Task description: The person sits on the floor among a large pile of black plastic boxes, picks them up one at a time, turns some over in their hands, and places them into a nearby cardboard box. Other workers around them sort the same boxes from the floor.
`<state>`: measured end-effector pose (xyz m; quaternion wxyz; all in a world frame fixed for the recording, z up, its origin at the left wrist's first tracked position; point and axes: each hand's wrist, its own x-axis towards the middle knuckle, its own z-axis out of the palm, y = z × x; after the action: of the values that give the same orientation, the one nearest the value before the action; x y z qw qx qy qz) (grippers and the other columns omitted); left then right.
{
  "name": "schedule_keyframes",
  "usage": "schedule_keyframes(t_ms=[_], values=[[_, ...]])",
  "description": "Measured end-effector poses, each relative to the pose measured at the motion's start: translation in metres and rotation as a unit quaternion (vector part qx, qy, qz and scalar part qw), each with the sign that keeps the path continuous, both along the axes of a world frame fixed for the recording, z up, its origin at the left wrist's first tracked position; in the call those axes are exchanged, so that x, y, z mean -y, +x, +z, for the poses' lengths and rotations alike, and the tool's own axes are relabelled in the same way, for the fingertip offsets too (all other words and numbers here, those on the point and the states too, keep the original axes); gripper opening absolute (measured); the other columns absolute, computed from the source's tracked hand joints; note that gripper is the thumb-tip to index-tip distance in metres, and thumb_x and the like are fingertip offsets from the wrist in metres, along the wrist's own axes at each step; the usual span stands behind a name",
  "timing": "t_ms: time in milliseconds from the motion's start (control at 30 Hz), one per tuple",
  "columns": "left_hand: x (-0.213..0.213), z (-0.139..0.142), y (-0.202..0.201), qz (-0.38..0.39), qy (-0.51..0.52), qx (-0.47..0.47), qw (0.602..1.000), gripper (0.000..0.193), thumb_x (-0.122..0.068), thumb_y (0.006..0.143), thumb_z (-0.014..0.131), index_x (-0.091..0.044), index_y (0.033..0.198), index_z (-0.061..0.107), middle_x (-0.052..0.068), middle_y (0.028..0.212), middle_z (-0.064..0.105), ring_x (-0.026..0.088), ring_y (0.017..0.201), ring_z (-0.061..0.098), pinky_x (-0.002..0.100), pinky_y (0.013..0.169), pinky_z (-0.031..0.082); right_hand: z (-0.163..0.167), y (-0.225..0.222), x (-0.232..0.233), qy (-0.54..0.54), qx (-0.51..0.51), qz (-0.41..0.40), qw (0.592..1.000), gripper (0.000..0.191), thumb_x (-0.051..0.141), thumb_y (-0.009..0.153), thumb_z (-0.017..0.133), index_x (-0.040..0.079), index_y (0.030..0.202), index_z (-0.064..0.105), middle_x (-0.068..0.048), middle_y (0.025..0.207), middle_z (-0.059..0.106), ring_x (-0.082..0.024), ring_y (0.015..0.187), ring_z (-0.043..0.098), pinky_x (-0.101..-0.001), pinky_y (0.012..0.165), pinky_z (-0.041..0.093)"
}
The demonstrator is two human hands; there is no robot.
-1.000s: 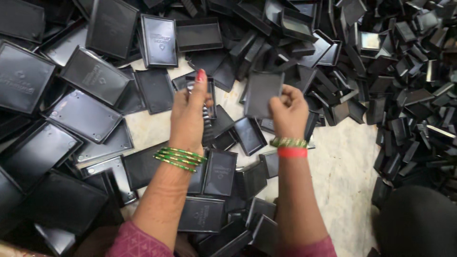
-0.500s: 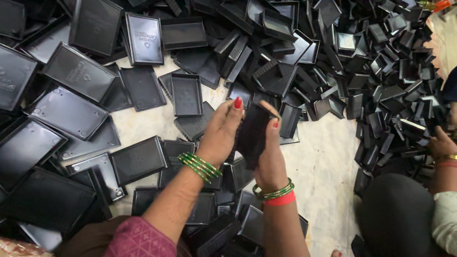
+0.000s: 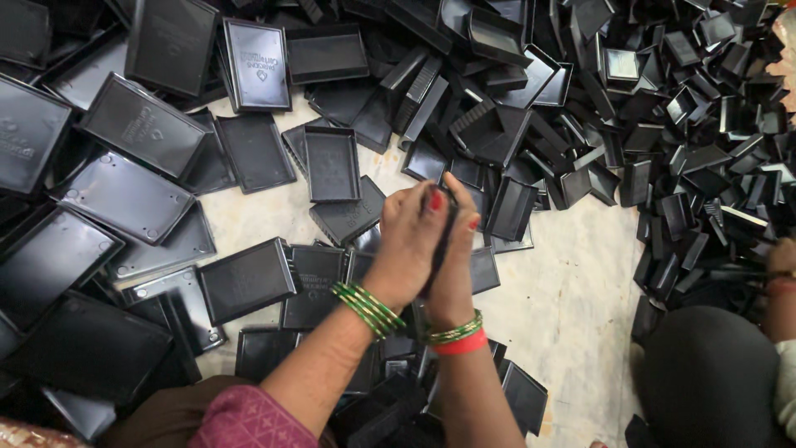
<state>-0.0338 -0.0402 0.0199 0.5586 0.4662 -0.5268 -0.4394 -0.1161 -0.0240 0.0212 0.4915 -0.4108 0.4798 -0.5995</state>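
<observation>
My left hand and my right hand are pressed together palm to palm around a small black plastic piece, of which only a thin edge shows between them. Green bangles ring my left wrist; green and red bangles ring my right wrist. Both hands hover above a pale floor strewn with black plastic trays and lids. A shallow black tray lies just beyond my left hand.
Large black rectangular lids cover the left side. A dense heap of small black plastic parts fills the top right. Another person's dark-clothed knee and hand sit at the right edge.
My hands have come together from apart, closing flat on the black piece. The view has shifted a little, and the other person's hand now reaches the heap at the right.
</observation>
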Motion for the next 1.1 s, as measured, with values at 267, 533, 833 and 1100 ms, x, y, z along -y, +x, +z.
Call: schedule_keyframes(t_ms=[267, 533, 833, 1100], values=[[-0.025, 0.021, -0.009, -0.064, 0.043, 0.192, 0.978, 0.045, -0.045, 0.098, 0.060, -0.001, 0.094, 0.070, 0.018, 0.092, 0.069, 0.039, 0.089, 0.067, 0.049, 0.080, 0.053, -0.040, -0.067, -0.013, 0.041, -0.168, -0.161, 0.972, 0.057, 0.050, 0.117, 0.040, 0.001, 0.095, 0.061, -0.008, 0.085, 0.060, -0.015, 0.075, 0.055, -0.0290, 0.066, 0.047], [0.024, 0.015, 0.073, -0.100, 0.230, 0.280, 0.927, 0.055, -0.061, 0.089, 0.065, -0.007, 0.088, 0.077, 0.015, 0.093, 0.073, 0.033, 0.089, 0.069, 0.046, 0.083, 0.053, -0.014, -0.045, -0.039, 0.128, -0.475, 0.123, 0.862, 0.035, 0.035, 0.103, 0.054, 0.005, 0.111, 0.071, -0.007, 0.096, 0.072, -0.016, 0.090, 0.067, -0.0353, 0.081, 0.053], [0.044, -0.040, 0.069, 0.215, 0.131, 0.501, 0.828, 0.111, -0.053, 0.056, 0.094, 0.008, 0.134, 0.045, 0.020, 0.122, 0.056, 0.035, 0.109, 0.056, 0.043, 0.087, 0.050, -0.015, -0.032, 0.036, 0.087, -0.515, 0.038, 0.852, 0.024, 0.028, 0.093, 0.070, 0.008, 0.107, 0.072, -0.010, 0.094, 0.072, -0.022, 0.083, 0.071, -0.0344, 0.076, 0.055], [0.049, -0.009, 0.075, 0.244, 0.018, 0.442, 0.863, 0.086, -0.029, 0.067, 0.089, 0.005, 0.133, 0.047, 0.022, 0.126, 0.055, 0.040, 0.116, 0.054, 0.047, 0.100, 0.044, -0.030, -0.012, 0.104, 0.016, -0.668, -0.140, 0.731, 0.062, 0.049, 0.076, 0.085, 0.005, 0.111, 0.062, -0.021, 0.105, 0.066, -0.042, 0.100, 0.063, -0.0492, 0.084, 0.052]])
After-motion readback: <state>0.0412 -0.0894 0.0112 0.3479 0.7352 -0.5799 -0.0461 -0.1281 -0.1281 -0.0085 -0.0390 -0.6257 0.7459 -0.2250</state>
